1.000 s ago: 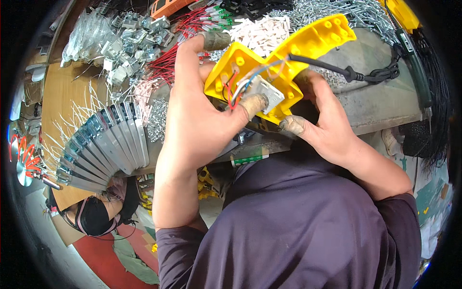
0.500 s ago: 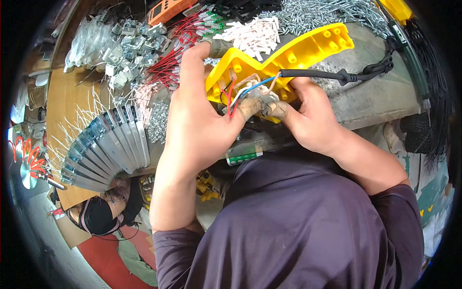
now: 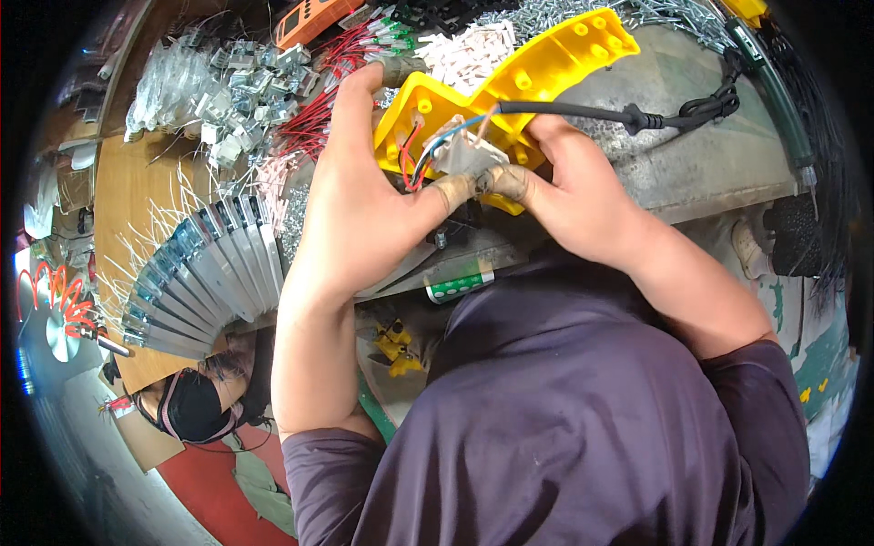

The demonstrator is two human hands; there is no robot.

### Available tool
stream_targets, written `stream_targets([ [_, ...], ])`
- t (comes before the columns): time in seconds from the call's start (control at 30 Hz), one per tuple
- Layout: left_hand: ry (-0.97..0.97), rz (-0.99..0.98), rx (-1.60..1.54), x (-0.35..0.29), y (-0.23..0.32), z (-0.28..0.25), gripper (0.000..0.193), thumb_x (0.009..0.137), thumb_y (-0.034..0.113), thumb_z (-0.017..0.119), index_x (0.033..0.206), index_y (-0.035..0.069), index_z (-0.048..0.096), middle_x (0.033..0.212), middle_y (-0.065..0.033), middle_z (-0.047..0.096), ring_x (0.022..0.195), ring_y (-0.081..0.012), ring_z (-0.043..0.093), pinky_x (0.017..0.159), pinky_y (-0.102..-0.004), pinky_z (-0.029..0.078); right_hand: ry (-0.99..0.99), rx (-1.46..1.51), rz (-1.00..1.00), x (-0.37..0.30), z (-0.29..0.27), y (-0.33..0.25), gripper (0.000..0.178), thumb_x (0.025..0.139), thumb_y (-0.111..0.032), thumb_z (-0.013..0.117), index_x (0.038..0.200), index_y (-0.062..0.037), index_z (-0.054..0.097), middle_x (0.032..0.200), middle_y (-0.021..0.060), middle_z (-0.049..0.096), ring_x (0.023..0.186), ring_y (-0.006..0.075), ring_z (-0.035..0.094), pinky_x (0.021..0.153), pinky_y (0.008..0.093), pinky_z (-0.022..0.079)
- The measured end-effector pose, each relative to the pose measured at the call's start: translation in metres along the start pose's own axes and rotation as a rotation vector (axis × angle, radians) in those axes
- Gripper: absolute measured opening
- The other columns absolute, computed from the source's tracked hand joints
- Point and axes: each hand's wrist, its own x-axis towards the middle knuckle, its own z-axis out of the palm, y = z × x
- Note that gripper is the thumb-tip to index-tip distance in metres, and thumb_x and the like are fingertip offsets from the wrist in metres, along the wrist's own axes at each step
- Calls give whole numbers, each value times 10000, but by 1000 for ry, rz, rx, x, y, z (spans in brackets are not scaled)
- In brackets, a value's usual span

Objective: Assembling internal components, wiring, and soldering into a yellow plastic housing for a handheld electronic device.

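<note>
Both my hands hold a yellow plastic housing half (image 3: 564,59) above the bench edge, its hollow side with round posts facing up. My left hand (image 3: 360,205) grips its left end, fingers round the far side. My right hand (image 3: 583,187) holds the near right side, its fingers partly hidden beneath. Tape-like wraps cover both thumbs, which press close together at a whitish part (image 3: 469,156) inside the housing. Red, black, white and blue wires (image 3: 414,162) bend around that part. A black cable (image 3: 583,111) with a strain relief leaves the housing to the right.
Beyond the housing lie small white pieces (image 3: 464,55) and a heap of screws (image 3: 537,20). To the left are red-wired parts (image 3: 319,114), small clear-and-white components (image 3: 241,109) and a fanned row of grey plates (image 3: 205,278). A dark green pen-shaped power screwdriver (image 3: 778,114) hangs at right.
The housing and both hands have shifted slightly left and away from me. The whitish part shows more plainly, and the wires sit lower around it. Both hands keep their hold.
</note>
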Motion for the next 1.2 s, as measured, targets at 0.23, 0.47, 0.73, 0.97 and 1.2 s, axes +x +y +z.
stream_targets([
  [0.23,-2,-8,30,-1,-1,4,803,680,51,794,1344,-10,347,1150,-130,573,1024,-172,594,876,-304,493,-83,-37,56,1,-2,0,227,891,-141,592,992,50,520,910,260,609,898,429,600,766,438,475],
  [0.47,105,85,184,2,-3,4,787,684,59,786,1330,-15,344,1132,-178,588,1039,-263,614,884,-351,495,27,-111,37,4,7,3,188,871,-115,572,963,35,505,890,268,600,878,446,585,759,458,465],
  [0.73,-100,-16,-134,11,-12,-3,764,691,0,779,1347,-6,388,1203,-70,570,1102,-141,557,952,-298,455,-5,101,36,6,4,4,292,904,-138,576,1110,58,512,971,243,636,939,393,623,816,419,482],
  [0.97,-142,-65,-188,17,-13,-1,797,670,30,820,1343,-1,394,1187,-63,578,1091,-145,565,943,-293,462,22,79,11,4,5,9,289,914,-164,589,1087,52,507,942,245,625,913,420,603,785,441,475],
  [1.2,-120,-70,-33,19,-12,-1,781,667,48,831,1320,-7,405,1157,-63,585,1056,-138,577,919,-287,472,47,40,36,2,7,7,235,889,-121,571,1034,49,500,901,260,608,885,439,586,755,466,464],
])
